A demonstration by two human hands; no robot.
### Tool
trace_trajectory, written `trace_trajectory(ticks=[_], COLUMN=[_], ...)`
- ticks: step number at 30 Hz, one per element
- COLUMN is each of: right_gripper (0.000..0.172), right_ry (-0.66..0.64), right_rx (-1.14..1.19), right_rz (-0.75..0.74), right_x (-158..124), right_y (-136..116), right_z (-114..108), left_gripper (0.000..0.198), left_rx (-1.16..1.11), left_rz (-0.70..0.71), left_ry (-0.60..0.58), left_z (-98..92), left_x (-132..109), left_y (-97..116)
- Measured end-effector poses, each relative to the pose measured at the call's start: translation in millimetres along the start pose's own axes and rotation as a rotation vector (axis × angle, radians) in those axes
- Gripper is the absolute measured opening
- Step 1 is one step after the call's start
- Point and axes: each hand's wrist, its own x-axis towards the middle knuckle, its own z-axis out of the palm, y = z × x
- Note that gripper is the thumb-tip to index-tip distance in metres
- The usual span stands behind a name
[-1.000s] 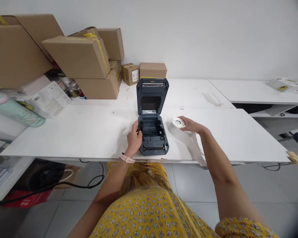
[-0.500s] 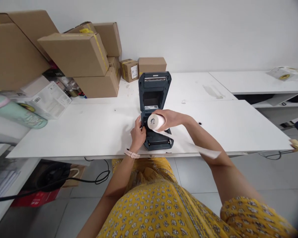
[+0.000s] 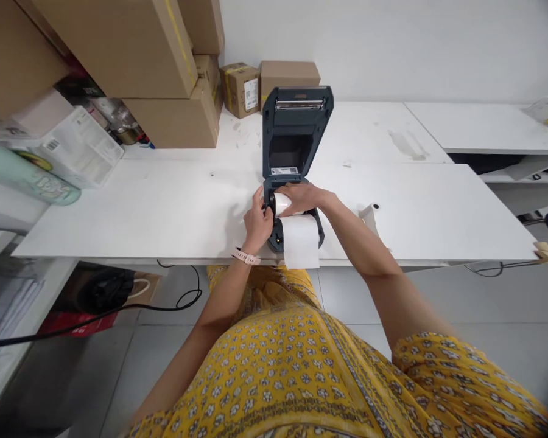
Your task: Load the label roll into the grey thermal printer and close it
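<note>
A dark printer [image 3: 287, 131] stands on the white table with its lid raised. Inside its body lies a white paper roll [image 3: 284, 204], and my right hand [image 3: 301, 198] is wrapped over the roll's right part. A loose paper strip [image 3: 301, 240] runs from the roll over the printer's front and hangs past the table edge. My left hand [image 3: 259, 222] grips the left side of the printer body, its fingers bent round the rim beside the roll's end. A pink band is on my left wrist.
Stacked cardboard boxes [image 3: 164, 121], a white box [image 3: 86, 149] and a green bottle [image 3: 31, 176] stand at the left. Two small boxes [image 3: 241, 90] are behind the printer. A small paper roll [image 3: 371, 214] lies beyond my right forearm. The table's front edge is close to my body.
The roll has gone from above the printer down into its body with my right hand. Its paper strip now lies straight over the front instead of trailing right. The view has tilted down and closer.
</note>
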Motion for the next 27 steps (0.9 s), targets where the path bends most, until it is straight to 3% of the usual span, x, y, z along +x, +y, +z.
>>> trace_trajectory(ticks=[3,7,12,17,27], right_gripper=[0.078,0.063,0.060,0.066,0.067], right_ry=[0.053,0.249,0.269,0.337,0.437], right_rx=[-0.013,0.092,0.074,0.037,-0.019], right_rz=[-0.052,-0.209,-0.172,-0.110,-0.138], right_x=[-12.7,-65.8,-125.4,-132.6,-131.5], right_y=[-2.7,-15.6,-45.1,-60.9,-56.6], right_z=[6.9,30.2,70.8,90.6,98.2], left_gripper=[0.062,0.062,0.061,0.060,0.054], left_rx=[-0.026,-0.066,-0.098,-0.113,-0.182], left_rz=[0.003,0.010,0.002,-0.016,0.029], left_ry=[0.010,0.002,0.014,0.014,0.057], left_z=[0.3,1.0,1.5,1.9,9.0], left_x=[-0.4,-1.1,-1.3,-0.7,-0.3], left_y=[-0.1,0.7,2.0,2.6,-7.5])
